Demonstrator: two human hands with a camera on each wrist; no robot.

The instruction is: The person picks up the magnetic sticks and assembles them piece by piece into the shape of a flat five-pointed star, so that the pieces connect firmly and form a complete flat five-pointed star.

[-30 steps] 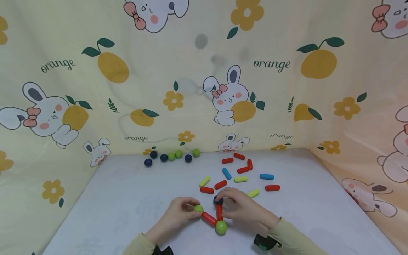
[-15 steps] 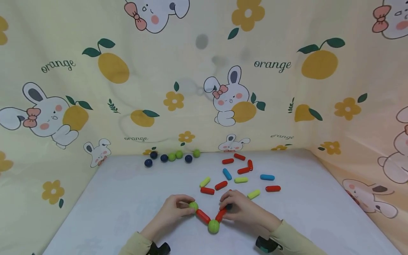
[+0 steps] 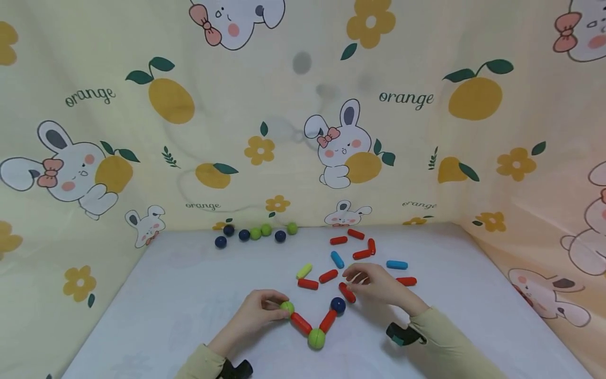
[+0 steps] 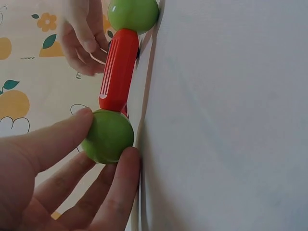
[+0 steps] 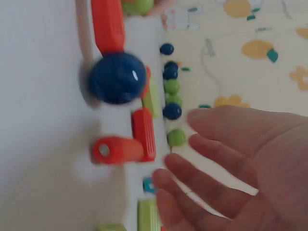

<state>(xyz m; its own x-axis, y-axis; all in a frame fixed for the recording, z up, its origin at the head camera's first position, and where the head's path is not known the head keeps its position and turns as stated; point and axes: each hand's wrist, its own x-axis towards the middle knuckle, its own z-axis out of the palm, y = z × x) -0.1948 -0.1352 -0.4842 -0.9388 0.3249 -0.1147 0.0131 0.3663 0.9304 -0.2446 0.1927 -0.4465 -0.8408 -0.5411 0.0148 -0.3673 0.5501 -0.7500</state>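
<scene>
My left hand (image 3: 255, 315) pinches a green ball (image 4: 108, 136) between thumb and fingers. From that ball a red rod (image 3: 301, 323) runs to a second green ball (image 3: 316, 339), where another red rod (image 3: 327, 320) leads up to a dark blue ball (image 3: 338, 305), making a V on the table. Holding nothing, my right hand (image 3: 379, 284) hovers past the blue ball with its fingers loosely bent. Just below its fingertips in the head view lies a loose red rod (image 3: 347, 292); the right wrist view shows its metal-tipped end.
Several red rods (image 3: 328, 276), blue rods (image 3: 396, 265) and a yellow-green rod (image 3: 304, 271) lie scattered beyond the hands. Dark blue balls (image 3: 220, 242) and green balls (image 3: 292, 228) are grouped at the back left, before a patterned curtain (image 3: 284, 173).
The right hand has let go of the blue ball and its rod and moved up and right. The V has spread wider, and the left hand has shifted slightly left with its ball.
</scene>
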